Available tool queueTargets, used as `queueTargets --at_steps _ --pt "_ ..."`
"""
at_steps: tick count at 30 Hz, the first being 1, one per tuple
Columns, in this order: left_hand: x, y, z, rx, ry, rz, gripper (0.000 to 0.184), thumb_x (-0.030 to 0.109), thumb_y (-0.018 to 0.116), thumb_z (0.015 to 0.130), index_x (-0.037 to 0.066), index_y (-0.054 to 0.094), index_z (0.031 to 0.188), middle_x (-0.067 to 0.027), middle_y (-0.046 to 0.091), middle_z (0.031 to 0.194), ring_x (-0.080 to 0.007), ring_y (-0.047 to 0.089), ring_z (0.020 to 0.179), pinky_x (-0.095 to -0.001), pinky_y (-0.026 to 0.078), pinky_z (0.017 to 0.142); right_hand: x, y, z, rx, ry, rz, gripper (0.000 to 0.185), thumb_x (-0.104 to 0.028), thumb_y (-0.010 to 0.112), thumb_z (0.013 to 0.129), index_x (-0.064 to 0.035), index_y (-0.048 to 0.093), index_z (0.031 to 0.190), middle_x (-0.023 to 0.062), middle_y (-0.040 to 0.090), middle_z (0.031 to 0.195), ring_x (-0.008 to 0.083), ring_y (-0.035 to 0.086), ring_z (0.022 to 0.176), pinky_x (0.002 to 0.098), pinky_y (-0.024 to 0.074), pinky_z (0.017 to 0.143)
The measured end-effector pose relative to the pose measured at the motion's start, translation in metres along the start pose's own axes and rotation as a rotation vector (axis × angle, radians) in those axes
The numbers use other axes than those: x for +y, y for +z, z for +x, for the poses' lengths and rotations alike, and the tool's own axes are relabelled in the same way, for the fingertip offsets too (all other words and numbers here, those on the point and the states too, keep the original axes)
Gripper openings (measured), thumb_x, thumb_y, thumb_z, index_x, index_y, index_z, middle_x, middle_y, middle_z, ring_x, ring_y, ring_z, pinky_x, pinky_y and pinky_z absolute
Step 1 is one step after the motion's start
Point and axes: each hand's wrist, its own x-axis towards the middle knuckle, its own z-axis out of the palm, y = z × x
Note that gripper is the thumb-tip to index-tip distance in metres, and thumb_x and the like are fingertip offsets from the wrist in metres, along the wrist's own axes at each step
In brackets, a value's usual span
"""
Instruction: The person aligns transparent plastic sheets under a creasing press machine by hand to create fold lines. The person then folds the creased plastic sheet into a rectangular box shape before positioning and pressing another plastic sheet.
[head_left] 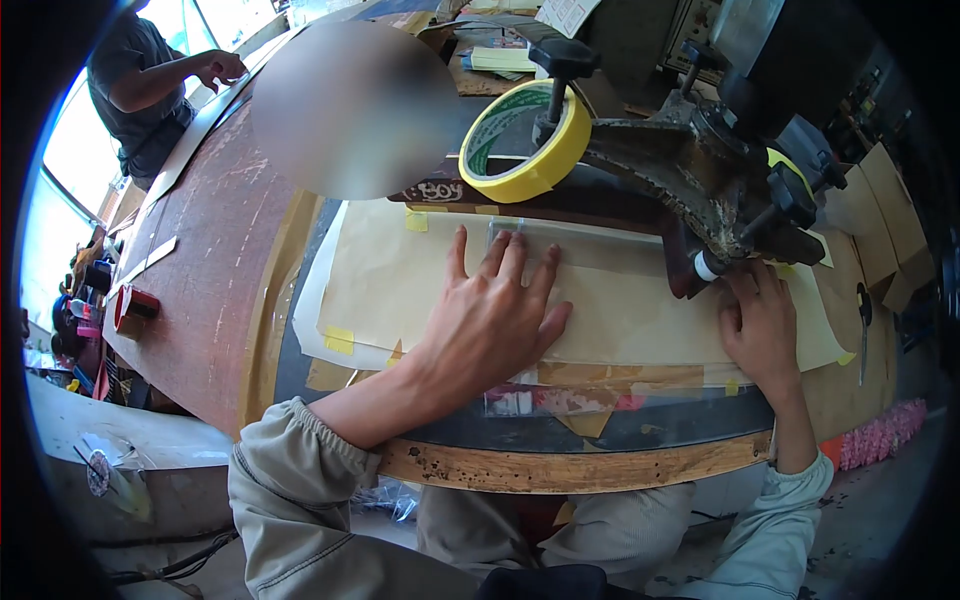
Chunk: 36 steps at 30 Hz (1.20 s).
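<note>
My left hand lies palm down with its fingers spread on a large cream sheet on the workbench. A clear strip runs along the sheet just beyond its fingertips. My right hand rests at the sheet's right part, fingers bent close together beside the white tip of a metal clamp frame; what its fingertips touch is hidden. A roll of yellow tape hangs on a black knob post of the frame. Small yellow tape pieces stick to the sheet's edges.
A person stands at the far left by the reddish-brown table, which bears a red cup. Scissors lie at the right edge. Cardboard stands behind them. The bench has a wooden front edge.
</note>
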Motion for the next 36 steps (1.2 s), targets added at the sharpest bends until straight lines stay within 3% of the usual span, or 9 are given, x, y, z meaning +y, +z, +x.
queueTargets --at_steps 6,10,13,16,20,24,30,36 --pt "0.0 -0.003 0.001 -0.022 0.021 0.027 0.048 0.035 0.061 0.091 0.006 0.057 0.129 -0.0233 0.059 0.119 -0.0356 0.064 0.109 -0.063 0.032 0.106 -0.003 -0.007 -0.001 -0.046 0.036 0.009 0.042 -0.004 0.058 0.074 -0.0047 0.065 0.115 0.0136 0.057 0.099 0.0318 0.059 0.088 0.0437 0.0488 0.08" --pt "0.0 -0.004 0.001 -0.029 0.028 0.044 0.048 0.035 0.061 0.091 0.007 0.057 0.13 -0.0216 0.059 0.119 -0.0346 0.066 0.104 -0.0635 0.03 0.108 -0.001 -0.005 -0.003 -0.038 0.05 0.084 0.045 -0.004 0.059 0.073 -0.0046 0.065 0.117 0.014 0.057 0.1 0.0328 0.059 0.089 0.0447 0.05 0.079" --pt "-0.001 -0.009 0.002 -0.056 0.021 -0.025 0.049 0.035 0.058 0.092 0.002 0.058 0.128 -0.0276 0.059 0.118 -0.0366 0.062 0.112 -0.0673 0.03 0.105 -0.001 -0.003 -0.005 -0.034 0.053 0.11 0.045 -0.005 0.061 0.073 -0.0047 0.065 0.118 0.0142 0.057 0.101 0.0329 0.059 0.092 0.0445 0.0506 0.081" --pt "-0.001 -0.008 0.002 -0.033 0.045 0.025 0.048 0.035 0.059 0.091 0.005 0.058 0.129 -0.0248 0.059 0.118 -0.034 0.063 0.11 -0.0677 0.03 0.105 -0.001 -0.006 -0.006 -0.024 0.038 0.057 0.044 -0.006 0.063 0.074 -0.0047 0.065 0.118 0.0141 0.057 0.103 0.032 0.059 0.095 0.0435 0.0508 0.082" --pt "0.0 -0.011 0.004 -0.053 0.021 -0.022 0.047 0.033 0.063 0.089 0.008 0.059 0.129 -0.0221 0.06 0.119 -0.0338 0.07 0.091 -0.066 0.025 0.109 -0.002 -0.006 -0.008 -0.035 0.041 0.04 0.04 -0.009 0.064 0.076 -0.0028 0.065 0.116 0.0138 0.057 0.106 0.0307 0.059 0.096 0.0425 0.0508 0.084" --pt "0.004 -0.015 0.007 -0.097 -0.014 -0.032 0.047 0.032 0.064 0.088 0.009 0.058 0.129 -0.0215 0.06 0.118 -0.0337 0.07 0.091 -0.0662 0.026 0.109 0.0 -0.003 -0.012 0.008 0.046 0.097 0.037 -0.009 0.063 0.078 -0.0001 0.065 0.114 0.0132 0.057 0.104 0.0301 0.06 0.094 0.042 0.0513 0.083" --pt "0.003 -0.013 0.006 -0.081 0.006 0.017 0.048 0.031 0.064 0.088 0.009 0.058 0.13 -0.0214 0.061 0.118 -0.0341 0.07 0.091 -0.0663 0.027 0.108 0.005 -0.002 -0.02 0.063 0.028 0.165 0.033 -0.008 0.062 0.082 0.0033 0.065 0.113 0.0193 0.065 0.109 0.0328 0.066 0.093 0.038 0.0546 0.084" --pt "0.005 -0.015 0.008 -0.115 -0.018 0.008 0.048 0.031 0.064 0.088 0.009 0.058 0.13 -0.0217 0.06 0.12 -0.0347 0.07 0.09 -0.0663 0.026 0.108 0.003 -0.003 -0.021 0.014 0.059 0.182 0.032 -0.007 0.06 0.085 0.0071 0.063 0.114 0.0249 0.063 0.116 0.0333 0.066 0.097 0.0373 0.0546 0.087"
